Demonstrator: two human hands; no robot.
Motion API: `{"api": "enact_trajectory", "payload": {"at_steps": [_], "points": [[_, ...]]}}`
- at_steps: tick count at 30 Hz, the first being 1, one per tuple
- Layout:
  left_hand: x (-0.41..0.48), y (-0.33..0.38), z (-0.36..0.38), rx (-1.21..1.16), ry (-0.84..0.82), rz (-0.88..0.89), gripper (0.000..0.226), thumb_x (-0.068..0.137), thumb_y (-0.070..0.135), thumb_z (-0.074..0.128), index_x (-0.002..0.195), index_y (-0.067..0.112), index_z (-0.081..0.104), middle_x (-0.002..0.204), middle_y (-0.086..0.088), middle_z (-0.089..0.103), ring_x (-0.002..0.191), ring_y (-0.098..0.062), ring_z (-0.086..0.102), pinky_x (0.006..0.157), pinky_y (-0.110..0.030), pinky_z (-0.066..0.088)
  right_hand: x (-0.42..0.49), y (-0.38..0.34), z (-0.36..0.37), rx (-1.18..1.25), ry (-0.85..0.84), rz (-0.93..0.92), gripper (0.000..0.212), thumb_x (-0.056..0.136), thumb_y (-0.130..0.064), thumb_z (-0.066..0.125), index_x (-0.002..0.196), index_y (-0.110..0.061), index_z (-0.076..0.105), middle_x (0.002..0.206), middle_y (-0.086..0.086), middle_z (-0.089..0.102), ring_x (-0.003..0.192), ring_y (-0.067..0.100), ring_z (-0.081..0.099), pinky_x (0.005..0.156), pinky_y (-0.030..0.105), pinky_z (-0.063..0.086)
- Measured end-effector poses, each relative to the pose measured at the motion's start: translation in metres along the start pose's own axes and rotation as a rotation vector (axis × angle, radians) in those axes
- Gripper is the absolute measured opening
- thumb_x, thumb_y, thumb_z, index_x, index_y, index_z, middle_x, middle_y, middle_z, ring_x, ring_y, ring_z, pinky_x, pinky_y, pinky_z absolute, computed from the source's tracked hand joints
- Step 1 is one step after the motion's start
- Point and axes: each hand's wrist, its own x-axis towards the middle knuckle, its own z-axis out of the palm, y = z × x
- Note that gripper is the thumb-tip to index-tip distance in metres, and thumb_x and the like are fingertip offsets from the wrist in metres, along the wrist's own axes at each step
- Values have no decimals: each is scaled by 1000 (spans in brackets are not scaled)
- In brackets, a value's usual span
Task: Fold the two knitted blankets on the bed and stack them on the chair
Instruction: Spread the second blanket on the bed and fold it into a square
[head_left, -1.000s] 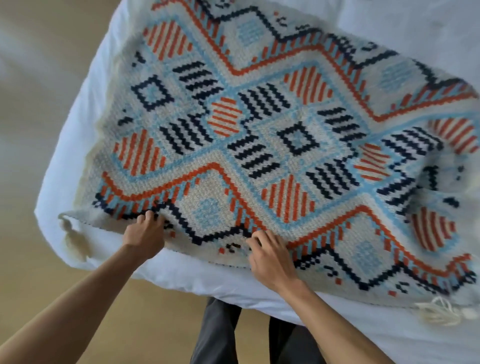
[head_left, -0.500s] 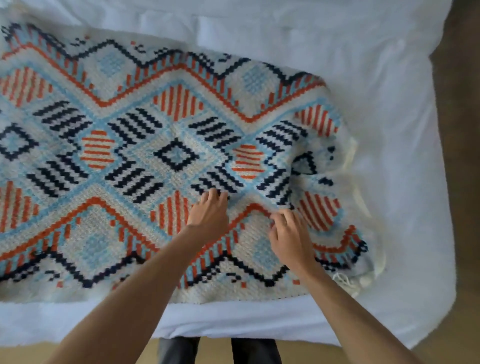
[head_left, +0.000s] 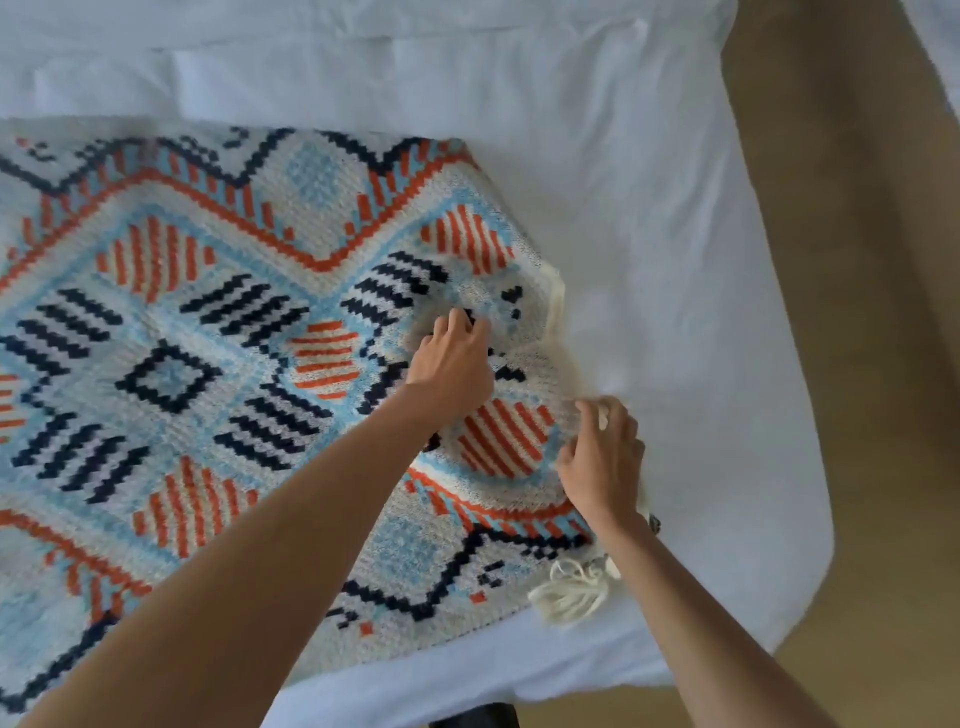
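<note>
A knitted blanket (head_left: 197, 374) with orange, navy and light-blue patterns on cream lies spread over the white bed (head_left: 649, 234), running off the left edge of view. Its right end is rumpled and bunched. My left hand (head_left: 454, 358) rests on that rumpled part, fingers bent down into the knit. My right hand (head_left: 602, 457) is at the blanket's right edge with fingers curled into the fabric there. A cream tassel (head_left: 571, 592) hangs at the near right corner. Only one blanket shows, and no chair is in view.
Tan floor (head_left: 857, 312) lies beyond the bed's right side and along its near edge. The white sheet stretches bare behind and to the right of the blanket. My dark trousers (head_left: 475, 717) show at the bottom.
My view and both hands have shifted along the blanket from its left corner to its right end. The hands went from the near hem to the rumpled right edge.
</note>
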Motion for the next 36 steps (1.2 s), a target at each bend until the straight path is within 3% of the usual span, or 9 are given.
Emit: {"api": "enact_trajectory", "payload": {"at_steps": [4, 9, 11, 14, 17, 20, 26, 31, 36], "points": [[42, 28, 6, 21, -38, 48, 42, 91, 5, 42, 131, 11, 30, 131, -18, 34, 118, -34, 42, 81, -36, 45, -3, 6, 5, 53, -23, 15, 55, 80, -5, 65, 131, -9, 45, 118, 17, 54, 101, 29, 55, 82, 40, 50], [76, 50, 27, 137, -63, 31, 47, 95, 22, 46, 134, 13, 20, 114, -16, 46, 87, -32, 57, 62, -37, 43, -13, 3, 4, 213, -50, 120, 61, 83, -9, 64, 138, -15, 38, 102, 13, 56, 67, 17, 56, 54, 26, 51], [85, 53, 33, 145, -85, -29, 47, 95, 24, 46, 132, 12, 18, 102, -13, 50, 81, -29, 55, 61, -37, 43, -19, 8, 5, 231, -84, 131, 59, 88, -17, 60, 141, -18, 34, 96, 8, 58, 64, 13, 52, 54, 22, 45], [90, 54, 34, 205, -163, -42, 43, 93, 8, 46, 132, 6, 27, 109, -14, 57, 93, -32, 61, 69, -36, 48, -28, 12, 8, 222, -149, 99, 55, 93, -18, 51, 144, -18, 29, 91, 5, 60, 63, 10, 47, 56, 20, 40], [107, 64, 11, -54, 24, -50, 35, 98, 11, 38, 133, 3, 36, 112, -17, 57, 88, -29, 60, 70, -33, 48, -28, 17, 4, 233, -109, 140, 41, 91, -8, 52, 131, -13, 45, 94, 8, 62, 56, 12, 51, 47, 20, 40], [144, 83, -24, -449, 275, 8, 30, 103, 21, 23, 124, 5, 37, 81, -10, 55, 60, -19, 51, 55, -32, 48, -20, 24, -1, 213, 6, 192, 25, 87, -3, 57, 108, -11, 48, 84, 12, 60, 51, 21, 56, 40, 25, 46], [148, 58, -20, -326, -68, 42, 17, 97, 7, 34, 111, 4, 43, 94, -6, 47, 79, -16, 43, 66, -24, 36, 29, 15, -10, 52, 76, 124, 17, 75, -7, 69, 91, -4, 64, 115, 22, 54, 99, 34, 54, 79, 43, 52], [161, 26, -50, -323, 192, 59, 21, 91, 1, 41, 108, 7, 51, 104, -9, 53, 90, -21, 51, 77, -28, 46, 103, -22, -21, 41, 121, -41, 17, 81, -8, 62, 97, -2, 61, 125, 20, 51, 115, 33, 48, 93, 45, 45], [181, -52, -103, -21, 445, -98, 50, 83, 4, 48, 131, 9, 35, 131, -15, 37, 121, -31, 35, 97, -42, 33, 191, -81, -38, 181, 199, -283, 32, 91, -10, 47, 121, -2, 54, 131, 19, 48, 124, 31, 42, 104, 44, 37]]}}
